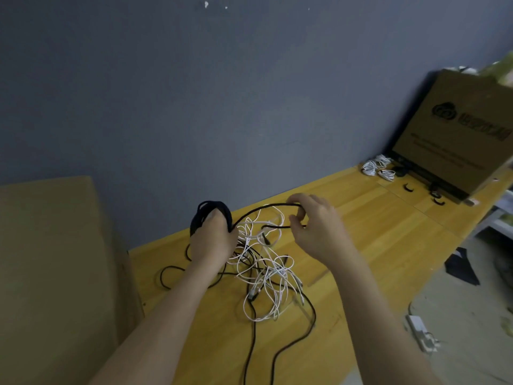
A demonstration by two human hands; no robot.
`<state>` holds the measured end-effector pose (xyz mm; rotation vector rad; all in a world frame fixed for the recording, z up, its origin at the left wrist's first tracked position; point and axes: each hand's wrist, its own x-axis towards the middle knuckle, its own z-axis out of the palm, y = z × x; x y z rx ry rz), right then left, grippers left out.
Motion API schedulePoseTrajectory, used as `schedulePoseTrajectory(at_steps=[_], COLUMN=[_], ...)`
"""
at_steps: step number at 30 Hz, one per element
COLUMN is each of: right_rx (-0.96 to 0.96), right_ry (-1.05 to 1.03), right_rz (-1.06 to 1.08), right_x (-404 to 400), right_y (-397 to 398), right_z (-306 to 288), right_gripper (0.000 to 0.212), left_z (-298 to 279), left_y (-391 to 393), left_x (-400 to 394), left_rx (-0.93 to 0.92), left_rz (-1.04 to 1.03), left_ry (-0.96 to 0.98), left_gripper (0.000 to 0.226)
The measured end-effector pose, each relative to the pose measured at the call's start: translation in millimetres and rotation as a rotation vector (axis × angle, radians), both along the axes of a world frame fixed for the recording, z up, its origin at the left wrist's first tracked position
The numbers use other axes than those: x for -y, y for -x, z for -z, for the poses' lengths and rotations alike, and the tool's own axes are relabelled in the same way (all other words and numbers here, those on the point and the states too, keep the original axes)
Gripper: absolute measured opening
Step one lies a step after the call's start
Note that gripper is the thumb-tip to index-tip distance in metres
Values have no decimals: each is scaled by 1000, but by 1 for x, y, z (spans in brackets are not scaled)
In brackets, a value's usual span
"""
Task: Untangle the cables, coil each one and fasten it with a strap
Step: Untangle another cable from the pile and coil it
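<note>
My left hand [212, 240] grips a coil of black cable [204, 211], held up above the wooden table [388, 237]. From the coil a black strand [261, 209] arcs right to my right hand [316, 226], whose thumb and fingers pinch it in a loop. Below both hands lies a tangle of thin white cables [266, 276] mixed with black cable. More black cable [280, 348] trails toward the near table edge.
A cardboard box [455, 126] leans at the far right. Coiled white cables [377, 166] and black straps [408, 188] lie in front of it. A brown box [55, 273] stands at the left. The grey wall is behind. A white device [419, 332] lies on the floor at right.
</note>
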<state>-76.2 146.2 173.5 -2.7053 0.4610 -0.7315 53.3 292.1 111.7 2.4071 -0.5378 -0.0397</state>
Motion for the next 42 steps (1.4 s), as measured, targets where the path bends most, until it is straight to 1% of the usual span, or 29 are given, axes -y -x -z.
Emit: schedulePoseTrajectory(at_steps=[1,2,3,4,6,7,8,9,11,13,16,21,23,24,25,26,28,29,31,33,35,38,40,42], right_rx=[6,42,87,119,161,175,179,190,271,354,376,211,281,329,354,348,261,201,103,117,180,158,152,211], right_ry=[-8,-70,-184,-356,-841,-1077,-1242,-1346,-1496,-1554,-1494,-1179,-1103,-990,-808,-578,-141,14,200,221,163,110,23,-72], right_rz=[43,108,192,280,375,373,345,303,201,91,-1,75,88,78,73,77,149,207,286,289,279,298,323,338], right_x=[5,10,14,17,16,13,8,3,-6,-14,-20,-26,-29,-28,-26,-22,-12,-9,-5,2,10,19,23,26], right_y=[1,1,3,4,5,4,3,1,-6,-12,-17,-21,-22,-20,-18,-15,-11,-10,-7,-3,1,2,2,3], right_z=[7,15,23,29,41,46,49,49,41,28,5,-22,-26,-27,-26,-23,-15,-12,-6,-3,-1,8,16,21], right_gripper=[21,18,14,14,27,32,36,42,50,52,45,39,36,39,42,42,33,28,24,26,27,25,28,30], left_z=[0,0,1,2,4,5,5,6,7,8,7,8,8,9,9,9,10,11,13,14,13,11,9,6], left_y=[-2,-5,-7,-10,-10,-7,-4,-1,2,2,0,-2,-3,-3,-4,-4,-5,-6,-6,-5,-5,-3,-1,3], left_x=[-2,-4,-5,-5,-2,0,3,4,7,9,9,6,5,5,4,4,3,3,2,0,-1,1,3,4], left_rx=[-8,-40,-91,-144,-207,-219,-227,-233,-252,-273,-300,-305,-271,-251,-235,-226,-223,-219,-190,-142,-120,-197,-252,-321], left_rz=[-5,-7,-2,10,48,72,98,125,182,224,240,186,165,144,119,97,72,71,75,81,104,223,293,352], left_ry=[14,43,83,126,189,200,198,192,189,181,222,170,161,144,121,96,54,37,7,-13,-16,63,90,84], left_gripper=[26,28,31,34,39,41,44,46,48,49,50,50,48,46,44,43,45,46,46,43,44,55,56,52])
